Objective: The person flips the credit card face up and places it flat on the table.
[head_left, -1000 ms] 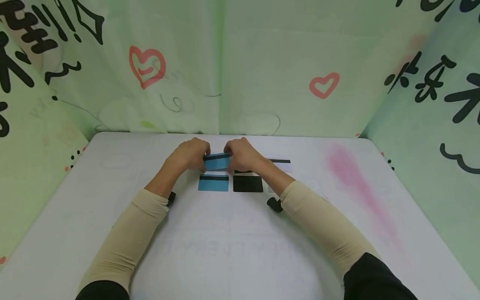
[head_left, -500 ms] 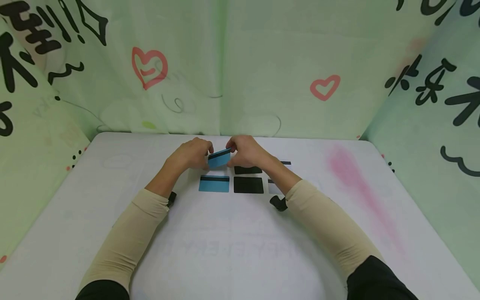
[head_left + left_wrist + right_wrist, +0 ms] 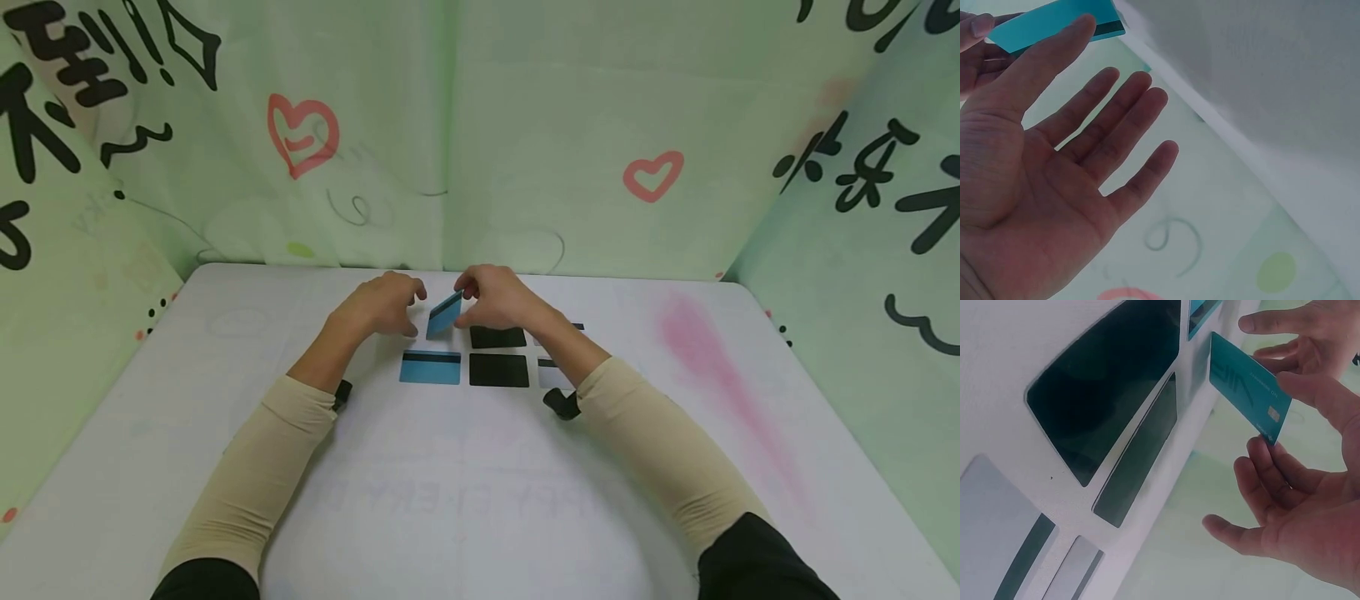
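Observation:
My right hand [image 3: 498,298] pinches a blue bank card [image 3: 444,315] by its right end, holding it tilted above the back of the table. The right wrist view shows the card's printed face with its chip [image 3: 1274,414], near the thumb and fingertips. My left hand [image 3: 384,304] is just left of the card, its fingers spread in the left wrist view, the thumb overlapping the card there. Below, a second blue card [image 3: 430,367] lies flat, dark stripe up. Beside it lie two black cards [image 3: 498,371], one behind the other.
Two white cards with dark stripes [image 3: 1004,519] lie to the right, partly hidden by my right forearm in the head view. The white table [image 3: 465,500] meets a green cloth wall [image 3: 525,167] at the back, close behind my hands. Cloth also hangs at both sides.
The card held level between both hands has tilted up steeply and shifted slightly right. My left hand has let go of it; the right hand has risen a little with it.

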